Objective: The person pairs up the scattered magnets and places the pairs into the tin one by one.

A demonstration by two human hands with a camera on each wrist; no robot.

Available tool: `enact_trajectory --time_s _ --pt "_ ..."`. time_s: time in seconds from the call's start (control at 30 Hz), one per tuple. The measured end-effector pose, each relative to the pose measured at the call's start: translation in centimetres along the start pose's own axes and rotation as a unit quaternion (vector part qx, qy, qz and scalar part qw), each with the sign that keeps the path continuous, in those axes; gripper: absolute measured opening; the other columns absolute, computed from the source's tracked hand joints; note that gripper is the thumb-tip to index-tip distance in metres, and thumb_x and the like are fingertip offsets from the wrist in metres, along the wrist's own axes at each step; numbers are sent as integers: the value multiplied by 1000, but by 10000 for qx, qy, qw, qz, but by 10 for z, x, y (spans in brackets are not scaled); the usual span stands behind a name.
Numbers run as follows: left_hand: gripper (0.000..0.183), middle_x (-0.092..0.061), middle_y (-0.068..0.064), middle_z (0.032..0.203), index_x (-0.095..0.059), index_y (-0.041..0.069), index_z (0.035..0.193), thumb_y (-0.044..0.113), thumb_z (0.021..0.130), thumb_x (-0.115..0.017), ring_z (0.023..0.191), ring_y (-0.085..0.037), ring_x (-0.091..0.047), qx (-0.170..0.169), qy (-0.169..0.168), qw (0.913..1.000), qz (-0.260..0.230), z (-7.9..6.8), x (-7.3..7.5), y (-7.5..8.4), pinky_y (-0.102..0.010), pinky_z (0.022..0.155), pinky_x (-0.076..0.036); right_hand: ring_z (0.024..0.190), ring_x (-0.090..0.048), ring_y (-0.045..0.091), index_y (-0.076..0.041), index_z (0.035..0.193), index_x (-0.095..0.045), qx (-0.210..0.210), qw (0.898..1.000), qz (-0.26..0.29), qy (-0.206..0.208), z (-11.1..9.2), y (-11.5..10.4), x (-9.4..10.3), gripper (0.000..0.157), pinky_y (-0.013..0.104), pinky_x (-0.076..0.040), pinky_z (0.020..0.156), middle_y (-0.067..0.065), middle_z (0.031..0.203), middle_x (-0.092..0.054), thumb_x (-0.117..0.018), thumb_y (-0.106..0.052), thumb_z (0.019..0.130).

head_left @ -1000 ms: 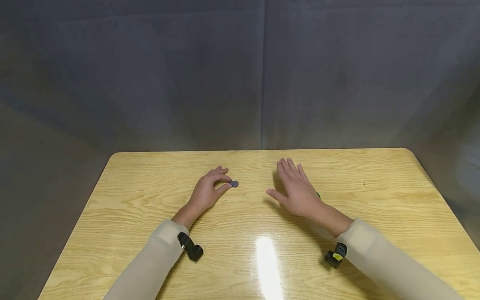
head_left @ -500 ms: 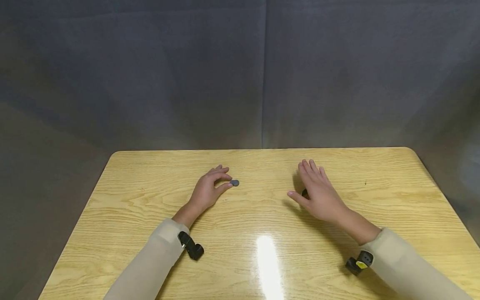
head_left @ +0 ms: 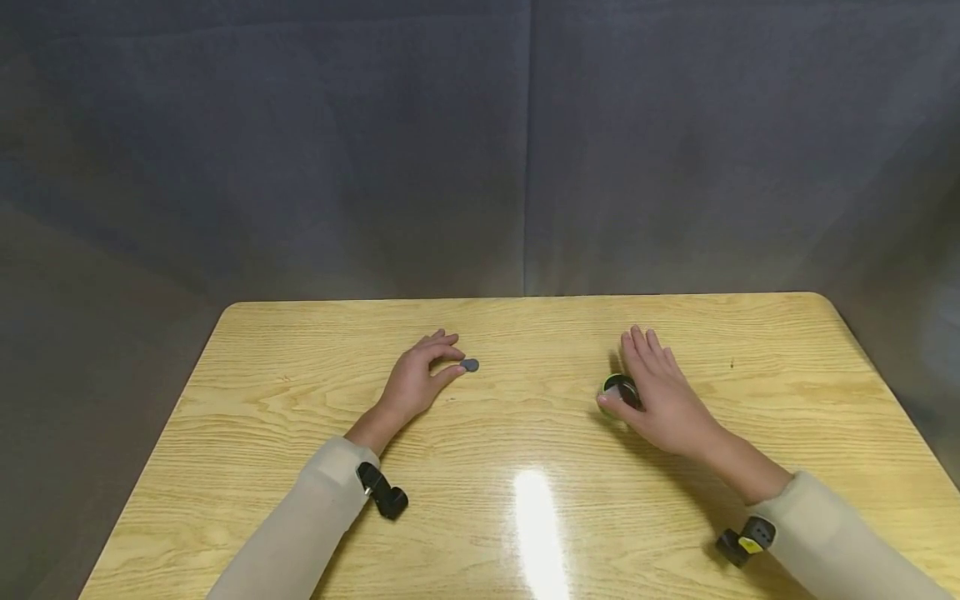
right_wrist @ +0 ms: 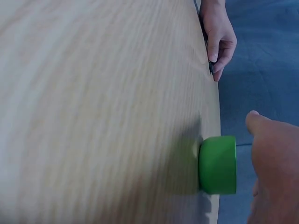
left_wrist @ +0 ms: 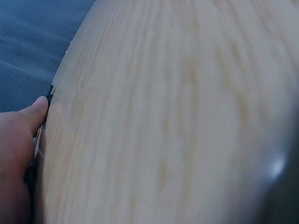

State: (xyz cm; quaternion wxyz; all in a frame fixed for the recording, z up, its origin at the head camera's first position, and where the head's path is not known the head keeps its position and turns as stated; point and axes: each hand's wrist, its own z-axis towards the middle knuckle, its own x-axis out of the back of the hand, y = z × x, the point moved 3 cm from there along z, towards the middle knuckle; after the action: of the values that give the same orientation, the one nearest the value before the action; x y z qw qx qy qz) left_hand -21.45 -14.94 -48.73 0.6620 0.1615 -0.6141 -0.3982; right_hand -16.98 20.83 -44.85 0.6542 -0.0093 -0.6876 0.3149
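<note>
My left hand (head_left: 414, 380) is low over the left middle of the table. Its thumb and index finger pinch a small dark grey, flat, rounded piece (head_left: 470, 365), whose exact kind is too small to tell. To the right, my right hand (head_left: 667, 408) hovers with straight fingers, palm down, over a small green round container (head_left: 609, 382). The head view shows the container's green rim and dark inside, partly hidden under the thumb and palm. In the right wrist view the green container (right_wrist: 217, 165) stands upright on the table, and the right hand (right_wrist: 278, 163) is apart from it.
The light wood table (head_left: 480, 433) has rounded far corners. Dark grey curtains (head_left: 375, 167) hang behind it and at both sides. A tiny dark speck (head_left: 732, 363) lies on the right of the tabletop. Each sleeve cuff carries a black wrist camera (head_left: 384, 493).
My right hand has moved to the right over the green container, bringing the container's left part into sight. The left hand and its grey piece have stayed in place.
</note>
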Motion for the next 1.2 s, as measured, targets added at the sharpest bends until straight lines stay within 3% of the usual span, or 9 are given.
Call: enact_trajectory --time_s 0.23,0.57,0.8,1.2 --pt "24 -58 -10 145 -74 8 116 20 96 -73 146 -30 -41 28 -9 10000 4 0 -1 0 -47 121 -29 154 -3 43 3 161 -10 120 9998 116 -79 -10 7 -2 96 58 -10 123 27 167 -4 -64 -47 99" --pt "27 -58 -10 146 -73 7 118 22 95 -74 146 -30 -40 46 -34 10000 8 0 0 1 -47 121 -29 154 -3 45 6 160 -9 25 9993 247 -278 -16 11 -10 83 56 -7 124 28 166 -4 -53 -39 107" --pt "36 -56 -10 148 -71 7 124 25 93 -77 148 -30 -37 101 -189 9998 -46 1 1 2 -49 121 -29 154 -4 44 7 160 -10 -13 9993 201 -318 -16 12 -10 82 56 -8 124 29 166 -5 -52 -40 107" --pt "29 -56 -15 143 -75 11 115 27 92 -78 140 -36 -43 -150 -292 9983 487 8 2 11 -58 117 -29 153 -6 46 8 159 -12 -29 9994 223 -260 -15 12 -11 83 61 -11 122 30 165 -9 -54 -40 106"
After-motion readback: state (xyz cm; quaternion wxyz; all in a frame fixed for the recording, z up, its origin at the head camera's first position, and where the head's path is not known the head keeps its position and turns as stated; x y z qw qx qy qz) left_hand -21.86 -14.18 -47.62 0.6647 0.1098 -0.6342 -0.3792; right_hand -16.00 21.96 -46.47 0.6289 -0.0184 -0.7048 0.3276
